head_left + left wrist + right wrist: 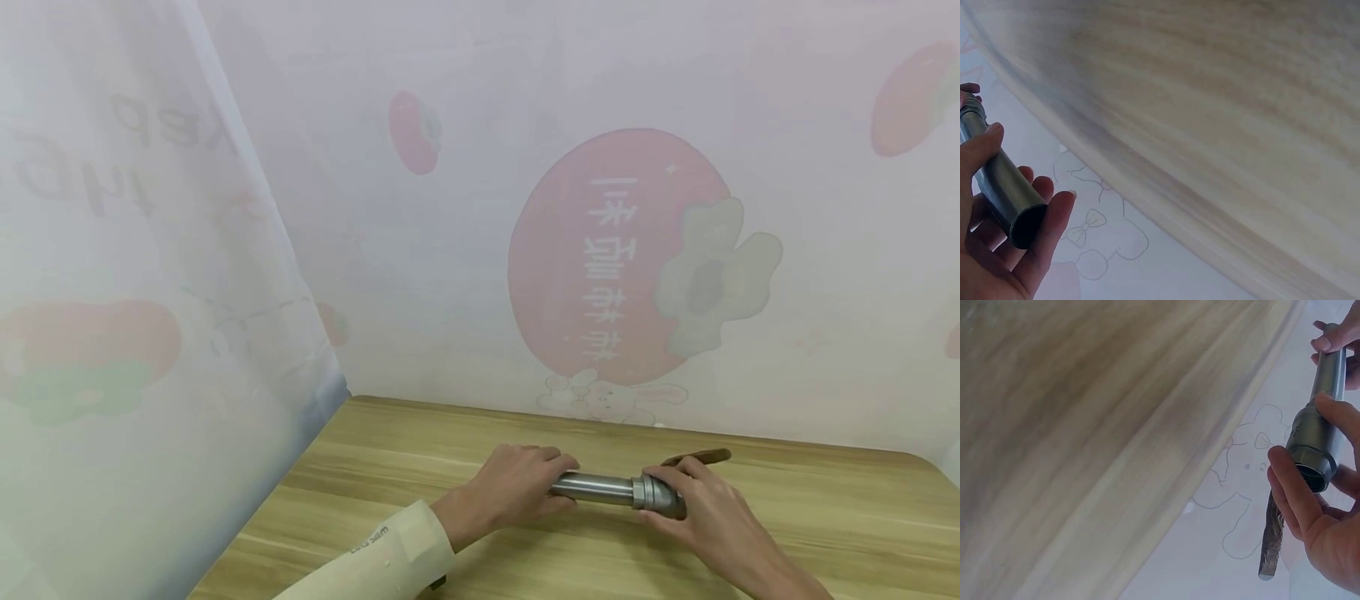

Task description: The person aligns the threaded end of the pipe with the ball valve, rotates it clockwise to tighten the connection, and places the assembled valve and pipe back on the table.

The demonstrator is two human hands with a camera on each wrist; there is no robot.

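A smooth steel pipe (600, 488) lies level across both hands, above the wooden table. My left hand (517, 485) grips its left end, thumb on one side and fingers round the other; its open round end shows in the left wrist view. At the right end sits a grey metal pipe fitting (660, 497) with a hexagonal collar. My right hand (708, 508) holds this fitting between thumb and fingers. In the right wrist view the fitting's open mouth (1316, 475) shows threads inside. A dark, worn flat bar (1270, 550) sticks out beside it, past the fingers.
The wood-grain table (360, 467) spreads beneath both hands. A pale printed curtain (450, 250) rises behind its far edge, and another curtain (150, 275) hangs along the left side.
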